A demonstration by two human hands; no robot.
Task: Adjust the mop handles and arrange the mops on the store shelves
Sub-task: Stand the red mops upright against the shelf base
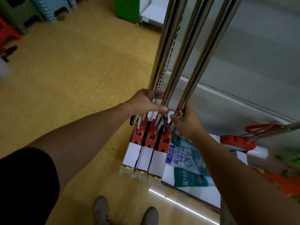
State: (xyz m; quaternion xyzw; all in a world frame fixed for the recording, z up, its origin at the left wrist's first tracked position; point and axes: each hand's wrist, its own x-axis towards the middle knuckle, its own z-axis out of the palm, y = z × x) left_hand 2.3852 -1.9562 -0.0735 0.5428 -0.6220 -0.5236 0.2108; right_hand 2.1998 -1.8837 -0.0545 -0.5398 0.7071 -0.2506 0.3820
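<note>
— "Since the three mops point(144, 153) stand upright at the shelf point(194, 192) edge, why both hands?"
— "Likely to steady them: the left hand point(142, 103) grips the leftmost handle point(165, 46), the right hand point(186, 122) curls round the third's red clamp point(180, 111). A fourth mop point(237, 142) lies on the shelf."

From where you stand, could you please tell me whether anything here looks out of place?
One mop lies on its side on the bottom shelf, right of the three upright mops that the left hand and right hand grip. A teal packet lies loose beside them.
</note>
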